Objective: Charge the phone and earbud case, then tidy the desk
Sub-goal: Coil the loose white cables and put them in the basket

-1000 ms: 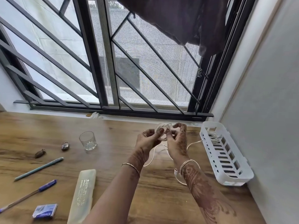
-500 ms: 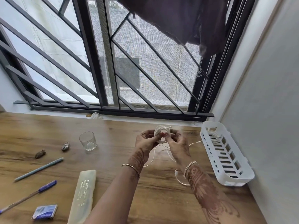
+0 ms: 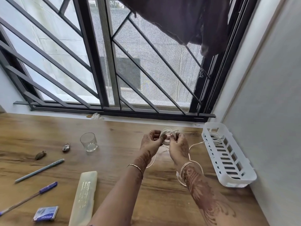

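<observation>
Two hands in view, raised together above the tabletop [image 3: 114,160] centre-right. Left hand [image 3: 152,142] and right hand [image 3: 178,147] both pinch a small coil of white cable [image 3: 167,133] between thumbs and fingertips; fingers closed on the loops. Loose length of the same cable trails down below the wrists, loops near the right forearm and runs right toward the basket.

Count on the tabletop:
- One white slotted basket [image 3: 236,170], far right against the wall, with a second bundle of white cable [image 3: 215,137] lying in its far end.
- One clear drinking glass [image 3: 89,141], upright, left of the hands.
- Two pens: pale one [image 3: 39,170] and blue-capped one [image 3: 29,197], both at left, lying diagonally, apart from each other.
- One long pale case [image 3: 84,197], near centre-left.
- One small blue-and-white packet [image 3: 45,216], near left edge.
- Two small dark objects [image 3: 40,155], [image 3: 66,147] left of the glass; too small to identify.

Surface: wood-grain, brown. Room: barred, meshed window [image 3: 114,62] along the far side, dark cloth [image 3: 179,18] hanging at its upper right, plain grey wall [image 3: 268,95] on the right.
</observation>
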A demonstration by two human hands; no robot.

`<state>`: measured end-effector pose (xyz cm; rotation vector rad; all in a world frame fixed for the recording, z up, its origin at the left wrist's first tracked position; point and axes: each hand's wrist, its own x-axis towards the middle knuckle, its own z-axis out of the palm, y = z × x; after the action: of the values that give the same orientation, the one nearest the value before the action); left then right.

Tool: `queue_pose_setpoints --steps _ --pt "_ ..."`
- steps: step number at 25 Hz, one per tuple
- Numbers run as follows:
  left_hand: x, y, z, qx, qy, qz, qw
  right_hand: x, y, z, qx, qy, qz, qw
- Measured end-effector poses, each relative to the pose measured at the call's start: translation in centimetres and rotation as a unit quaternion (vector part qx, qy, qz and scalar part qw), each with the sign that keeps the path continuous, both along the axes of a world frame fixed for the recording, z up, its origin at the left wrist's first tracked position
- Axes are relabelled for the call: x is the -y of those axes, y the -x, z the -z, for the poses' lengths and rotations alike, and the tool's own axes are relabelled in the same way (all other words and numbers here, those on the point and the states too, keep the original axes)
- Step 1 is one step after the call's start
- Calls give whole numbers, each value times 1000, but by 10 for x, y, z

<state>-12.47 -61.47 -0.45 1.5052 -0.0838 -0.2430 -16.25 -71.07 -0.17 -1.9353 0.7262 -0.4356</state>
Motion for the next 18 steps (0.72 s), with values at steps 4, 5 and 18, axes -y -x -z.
queue_pose_setpoints --steps 4,5,18 --pt "-5 -1 -5 -19 53 26 998 3 1 -3 46 -68 -42 996" --pt "-6 -1 -5 -24 62 26 997 3 4 -6 68 -145 -62 985" --pt "-3 8 -9 3 13 -40 999 3 16 -13 166 -157 -107 968"
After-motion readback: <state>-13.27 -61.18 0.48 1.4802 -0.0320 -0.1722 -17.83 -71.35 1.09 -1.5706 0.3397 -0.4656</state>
